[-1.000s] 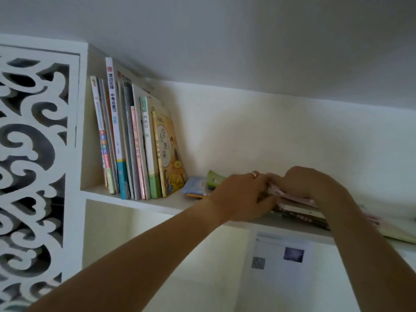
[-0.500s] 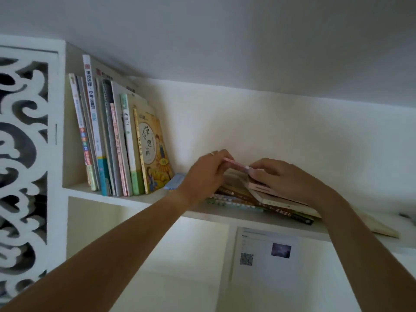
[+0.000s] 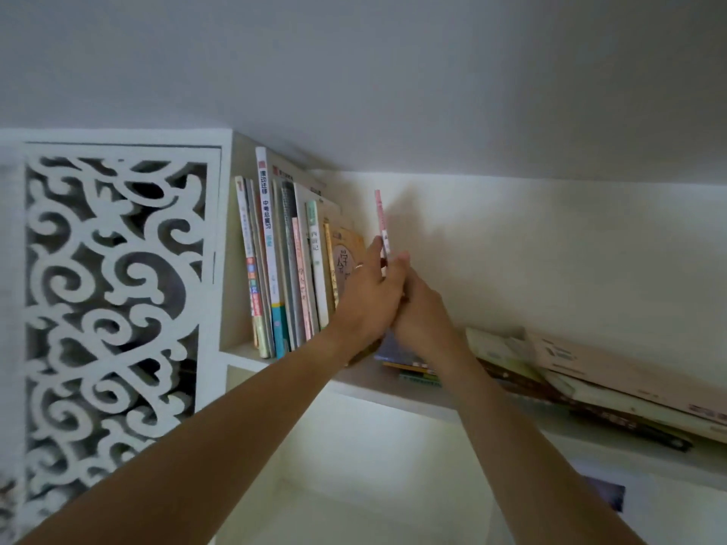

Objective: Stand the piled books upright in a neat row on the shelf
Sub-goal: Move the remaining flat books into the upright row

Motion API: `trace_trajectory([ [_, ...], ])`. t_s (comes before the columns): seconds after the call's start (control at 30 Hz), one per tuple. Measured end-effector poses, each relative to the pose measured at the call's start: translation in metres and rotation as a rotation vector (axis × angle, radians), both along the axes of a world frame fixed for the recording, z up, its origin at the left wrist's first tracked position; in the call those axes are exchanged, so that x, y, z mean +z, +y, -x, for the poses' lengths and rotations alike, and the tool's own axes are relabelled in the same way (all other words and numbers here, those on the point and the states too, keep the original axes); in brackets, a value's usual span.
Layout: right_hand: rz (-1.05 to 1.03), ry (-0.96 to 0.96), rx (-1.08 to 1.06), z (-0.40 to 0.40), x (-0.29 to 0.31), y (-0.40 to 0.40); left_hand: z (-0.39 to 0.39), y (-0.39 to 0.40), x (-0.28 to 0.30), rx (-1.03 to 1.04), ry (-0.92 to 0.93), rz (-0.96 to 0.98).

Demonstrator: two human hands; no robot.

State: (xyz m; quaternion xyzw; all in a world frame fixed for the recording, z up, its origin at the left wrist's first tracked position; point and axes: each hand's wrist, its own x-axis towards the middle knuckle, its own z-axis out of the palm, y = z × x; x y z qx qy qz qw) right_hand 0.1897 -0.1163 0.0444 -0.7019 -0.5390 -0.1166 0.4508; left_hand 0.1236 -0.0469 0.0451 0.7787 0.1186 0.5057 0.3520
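A thin pink book (image 3: 381, 218) stands upright, spine toward me, pressed between my left hand (image 3: 368, 297) and my right hand (image 3: 423, 320). It is just right of a row of several upright books (image 3: 291, 261) at the left end of the white shelf (image 3: 393, 391); the rightmost of them, a yellow picture book (image 3: 346, 249), leans and is partly hidden by my left hand. A pile of flat books (image 3: 582, 383) lies on the shelf to the right. A few more flat books (image 3: 409, 367) show under my right wrist.
A white carved lattice panel (image 3: 114, 308) closes the shelf's left side. The ceiling (image 3: 393, 72) sits low above the books. Below the shelf is an open compartment (image 3: 373, 485) with a printed sheet (image 3: 606, 497) on its right wall.
Both hands lifted the pink book off the pile, turned it upright and carried it left to the end of the standing row. The camera view shifted right and up.
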Motion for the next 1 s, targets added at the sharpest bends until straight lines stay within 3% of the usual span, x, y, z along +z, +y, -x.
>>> trace_trajectory([
  [0.07,0.114,-0.013,0.063,0.017,-0.007,0.017,0.010,0.021,-0.004,0.066,0.025,-0.048],
  [0.2,0.250,-0.133,-0.008,0.024,-0.022,0.038,0.019,0.039,-0.024,0.224,0.089,-0.172],
  [0.27,0.341,-0.152,-0.045,0.017,-0.024,0.037,0.015,0.033,-0.034,0.312,0.233,-0.179],
  [0.3,0.390,-0.165,-0.077,0.012,-0.024,0.035,0.012,0.025,-0.037,0.360,0.192,-0.154],
  [0.37,0.485,-0.211,-0.153,0.004,-0.029,0.033,0.002,0.033,-0.042,0.643,0.248,-0.481],
  [0.5,0.455,-0.199,-0.184,0.000,-0.038,0.043,0.005,0.065,-0.045,0.921,0.181,-0.897],
  [0.57,0.441,-0.163,-0.209,0.000,-0.040,0.048,0.011,0.073,-0.048,0.932,0.384,-1.090],
  [0.63,0.453,-0.169,-0.216,0.002,-0.042,0.048,0.014,0.073,-0.043,0.900,0.563,-1.054],
  [0.73,0.584,-0.283,-0.218,0.005,-0.042,0.028,0.008,0.060,-0.034,0.953,0.631,-0.977],
  [0.8,0.583,-0.342,-0.211,0.000,-0.037,0.009,0.001,0.045,-0.031,0.973,0.569,-0.891],
  [0.9,0.382,-0.290,-0.201,-0.008,-0.023,-0.028,-0.021,0.025,-0.026,0.851,0.430,-0.783],
  [1.0,0.195,-0.185,-0.160,-0.016,-0.008,-0.065,-0.045,0.008,-0.014,0.368,0.097,-0.576],
])
